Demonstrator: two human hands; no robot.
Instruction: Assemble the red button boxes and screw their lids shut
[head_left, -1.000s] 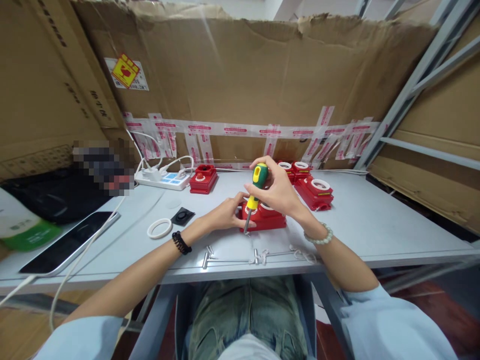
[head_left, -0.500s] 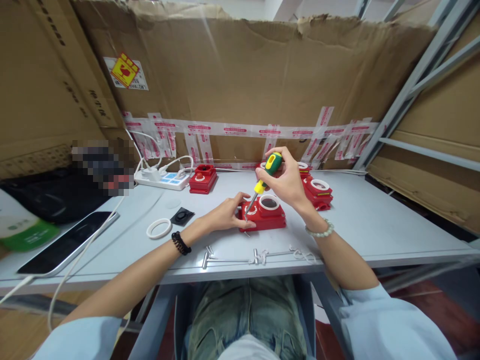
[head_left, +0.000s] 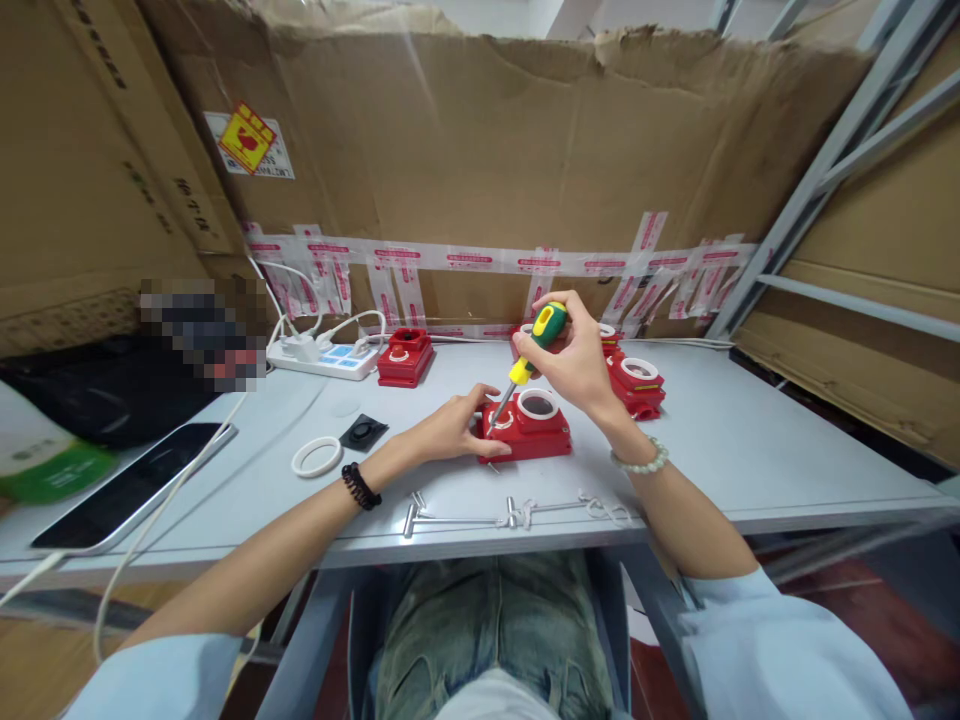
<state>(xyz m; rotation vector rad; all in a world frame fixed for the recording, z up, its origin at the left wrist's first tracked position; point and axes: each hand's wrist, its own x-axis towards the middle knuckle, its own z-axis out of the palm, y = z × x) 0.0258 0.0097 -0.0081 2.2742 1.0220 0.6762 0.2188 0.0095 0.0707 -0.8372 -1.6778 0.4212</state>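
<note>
In my right hand (head_left: 576, 358) is a green and yellow screwdriver (head_left: 550, 324), its shaft slanting down to the left. The tip meets the left end of a red housing (head_left: 534, 440), though my fingers partly hide the exact spot. A white ring surrounds a dark round window on the housing's right side. My left hand (head_left: 457, 428) grips the housing's left end, thumb along the front and fingers behind. In front of the housing lie metal T-shaped rods (head_left: 461, 521) with white string and a few small screws (head_left: 418, 499).
More red housings (head_left: 637, 387) stand behind on the right, and another (head_left: 406, 357) sits beside a white power strip (head_left: 322, 358). A white ring (head_left: 316, 457) and a black square part (head_left: 364, 432) lie left. A phone (head_left: 135, 487) with a cable rests far left; cardboard (head_left: 480, 150) walls the back.
Almost nothing differs. Both hands keep their hold, and the screwdriver stays at the left end of the housing with only a very slight shift.
</note>
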